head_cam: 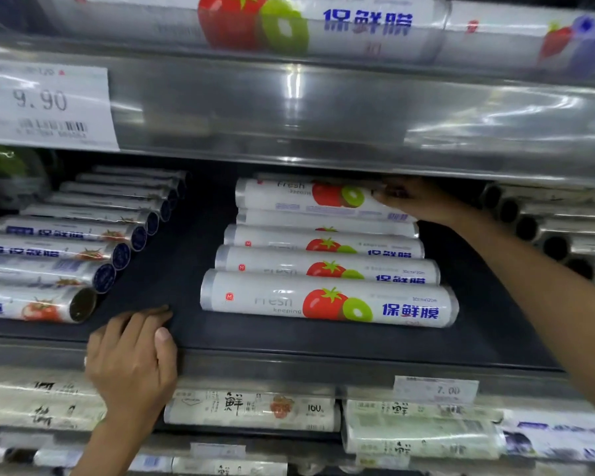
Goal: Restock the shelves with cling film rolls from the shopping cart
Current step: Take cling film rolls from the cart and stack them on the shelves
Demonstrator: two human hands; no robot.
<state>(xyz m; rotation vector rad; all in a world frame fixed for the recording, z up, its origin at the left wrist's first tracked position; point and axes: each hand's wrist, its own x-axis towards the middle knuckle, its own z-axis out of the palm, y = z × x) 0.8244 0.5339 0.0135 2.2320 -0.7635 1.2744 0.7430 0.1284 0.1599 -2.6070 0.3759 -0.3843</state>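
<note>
Several white cling film rolls with a tomato and kiwi print lie side by side on the dark middle shelf [172, 269]. The front roll [327, 304] lies near the shelf edge. At the back, the top roll [306, 197] sits on the others, and my right hand [416, 199] grips its right end deep under the upper shelf. My left hand [134, 355] rests on the shelf's front edge, fingers laid flat on the dark surface, holding nothing. The shopping cart is out of view.
Rolls with dark blue cores [69, 249] fill the shelf's left side, and dark-cored rolls [543, 221] its right. A glossy shelf rail carries a 9.90 price tag [45, 104]. More rolls lie above [323, 25] and below [251, 410], by a 7.00 tag [437, 389].
</note>
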